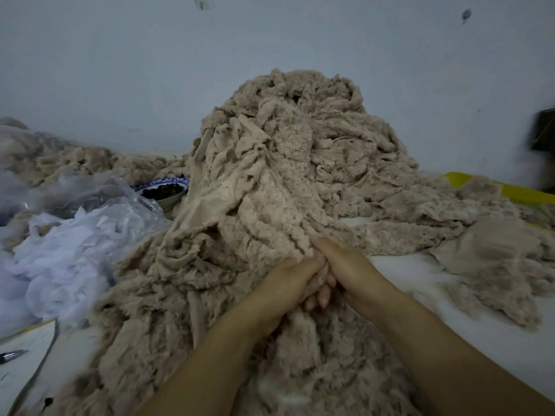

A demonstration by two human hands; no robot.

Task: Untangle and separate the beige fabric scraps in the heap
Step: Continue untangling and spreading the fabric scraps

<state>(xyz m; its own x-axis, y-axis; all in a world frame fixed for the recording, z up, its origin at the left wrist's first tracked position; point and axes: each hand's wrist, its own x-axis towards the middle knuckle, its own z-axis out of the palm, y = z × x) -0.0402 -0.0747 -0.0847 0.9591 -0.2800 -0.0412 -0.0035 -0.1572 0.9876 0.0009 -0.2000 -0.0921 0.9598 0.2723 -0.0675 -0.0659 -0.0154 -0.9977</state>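
Observation:
A tall heap of beige fleecy fabric scraps rises against the wall and spills down toward me. At its near foot my left hand and my right hand meet, both gripping the same bunched strip of beige fabric between them. The fingers of both hands curl round the strip, and fingertips show below it. More loose beige scraps lie flat on the right, apart from the main heap.
Clear plastic bags with white stuffing lie at the left. A blue-patterned bowl with dark contents sits behind them. A yellow sheet shows at the far right, a pen at the lower left on paper.

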